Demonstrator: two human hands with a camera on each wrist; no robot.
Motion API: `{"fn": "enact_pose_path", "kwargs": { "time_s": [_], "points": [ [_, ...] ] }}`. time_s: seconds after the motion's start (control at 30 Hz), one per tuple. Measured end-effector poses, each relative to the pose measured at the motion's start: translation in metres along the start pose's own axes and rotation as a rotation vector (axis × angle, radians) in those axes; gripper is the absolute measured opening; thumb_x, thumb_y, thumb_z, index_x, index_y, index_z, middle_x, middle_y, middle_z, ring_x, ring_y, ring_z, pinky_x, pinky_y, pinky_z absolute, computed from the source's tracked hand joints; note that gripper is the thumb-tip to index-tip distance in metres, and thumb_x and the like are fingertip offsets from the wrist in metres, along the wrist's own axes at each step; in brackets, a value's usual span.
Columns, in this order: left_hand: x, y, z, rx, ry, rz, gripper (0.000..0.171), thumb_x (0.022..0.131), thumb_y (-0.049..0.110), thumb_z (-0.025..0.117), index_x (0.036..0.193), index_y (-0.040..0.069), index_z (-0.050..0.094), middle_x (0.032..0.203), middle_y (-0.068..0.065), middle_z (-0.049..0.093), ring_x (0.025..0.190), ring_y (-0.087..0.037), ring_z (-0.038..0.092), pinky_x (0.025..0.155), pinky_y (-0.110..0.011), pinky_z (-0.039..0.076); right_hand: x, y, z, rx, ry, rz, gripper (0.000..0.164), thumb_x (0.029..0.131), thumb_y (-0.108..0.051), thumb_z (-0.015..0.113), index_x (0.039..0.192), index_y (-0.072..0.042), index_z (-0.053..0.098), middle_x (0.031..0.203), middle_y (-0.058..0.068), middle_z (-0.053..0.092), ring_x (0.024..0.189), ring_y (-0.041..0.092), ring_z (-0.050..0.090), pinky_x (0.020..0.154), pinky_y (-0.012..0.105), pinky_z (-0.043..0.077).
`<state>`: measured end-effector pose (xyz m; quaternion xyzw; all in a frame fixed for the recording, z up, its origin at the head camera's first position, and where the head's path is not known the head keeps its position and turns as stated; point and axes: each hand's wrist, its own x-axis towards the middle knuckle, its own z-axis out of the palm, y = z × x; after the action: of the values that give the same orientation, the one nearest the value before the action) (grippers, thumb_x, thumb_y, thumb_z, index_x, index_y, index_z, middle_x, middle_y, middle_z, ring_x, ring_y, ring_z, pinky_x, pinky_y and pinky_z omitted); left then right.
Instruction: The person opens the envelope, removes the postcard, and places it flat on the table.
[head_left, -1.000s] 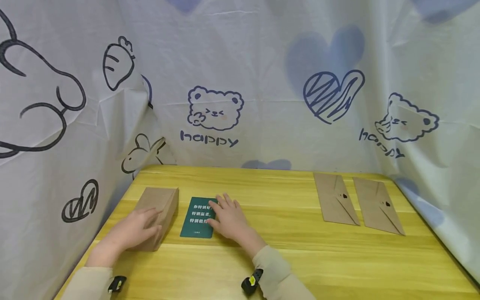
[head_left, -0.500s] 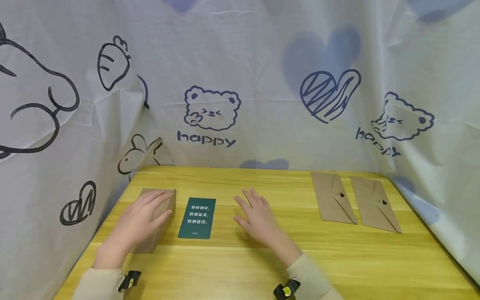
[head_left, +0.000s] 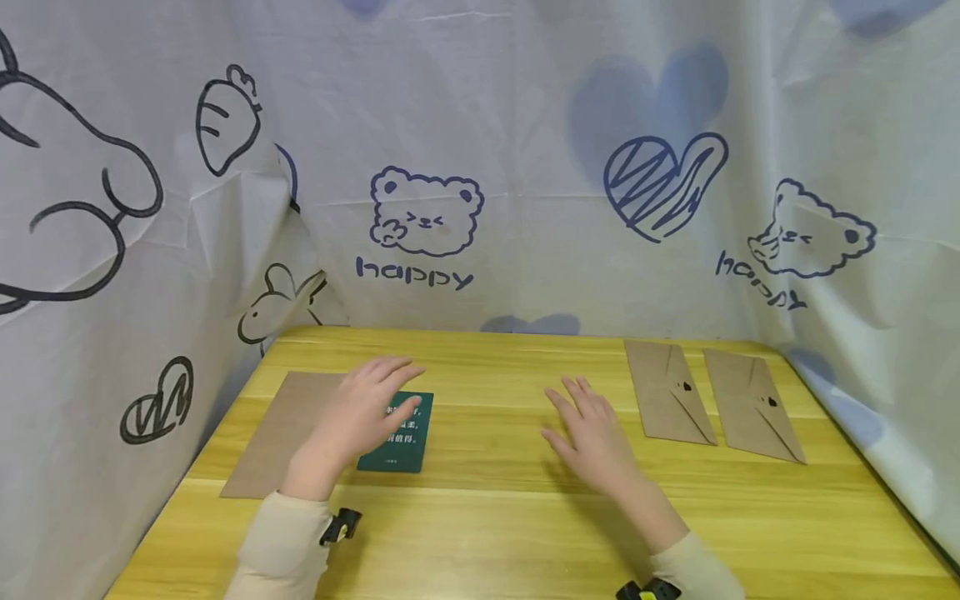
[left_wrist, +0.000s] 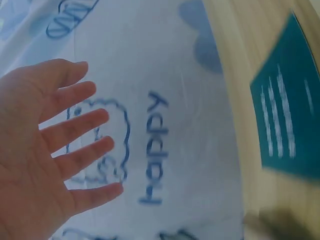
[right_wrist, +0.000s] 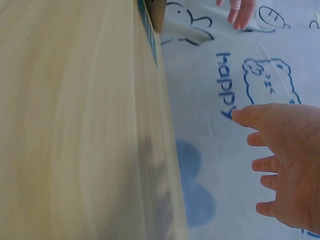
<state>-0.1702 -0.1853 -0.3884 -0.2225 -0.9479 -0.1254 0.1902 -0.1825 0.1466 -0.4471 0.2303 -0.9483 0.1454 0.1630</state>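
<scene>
My left hand (head_left: pixel 367 408) hovers with spread fingers over the upper left of a dark green card (head_left: pixel 393 462) printed with white characters. That palm shows bare in the left wrist view, the card (left_wrist: pixel 287 110) off to its side. Left of the card lies a brown kraft paper piece (head_left: pixel 273 442), like an envelope; my left hand and forearm cover its right side. Farther right, my right hand (head_left: pixel 592 433) is held above the bare wood, fingers loosely extended around nothing. The right wrist view shows the same hand (right_wrist: pixel 287 165) against the curtain.
Two brown envelopes (head_left: pixel 667 396) with small dark heart marks lie side by side at the table's right. White sheeting (head_left: pixel 525 267) with cartoon drawings hangs behind and along both sides of the yellow wooden table (head_left: pixel 480 533).
My left hand has left the brown paper piece and moved right, over the card. My right hand has drawn away from the card toward the right. The card stays put.
</scene>
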Motion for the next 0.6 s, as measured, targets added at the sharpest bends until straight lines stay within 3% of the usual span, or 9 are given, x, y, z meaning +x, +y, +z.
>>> {"fn": "enact_pose_path", "kwargs": {
  "time_s": [0.23, 0.6],
  "points": [
    [0.021, 0.028, 0.034, 0.038, 0.061, 0.142, 0.042, 0.092, 0.033, 0.067, 0.130, 0.018, 0.061, 0.134, -0.006, 0.061, 0.127, -0.030, 0.054, 0.104, -0.052, 0.045, -0.019, 0.037, -0.010, 0.005, -0.017, 0.065, 0.059, 0.093, -0.032, 0.065, 0.144, -0.006, 0.046, 0.152, 0.024, 0.036, 0.143, 0.046, 0.028, 0.114, 0.064, 0.026],
    [0.051, 0.069, 0.074, -0.037, -0.042, 0.188, 0.045, 0.096, 0.038, 0.060, 0.138, 0.024, 0.054, 0.148, -0.004, 0.050, 0.139, -0.030, 0.043, 0.109, -0.059, 0.037, -0.041, 0.084, -0.025, 0.033, 0.002, 0.128, 0.059, 0.093, -0.027, 0.066, 0.142, -0.002, 0.045, 0.150, 0.030, 0.036, 0.141, 0.051, 0.026, 0.110, 0.068, 0.026]
  ]
}}
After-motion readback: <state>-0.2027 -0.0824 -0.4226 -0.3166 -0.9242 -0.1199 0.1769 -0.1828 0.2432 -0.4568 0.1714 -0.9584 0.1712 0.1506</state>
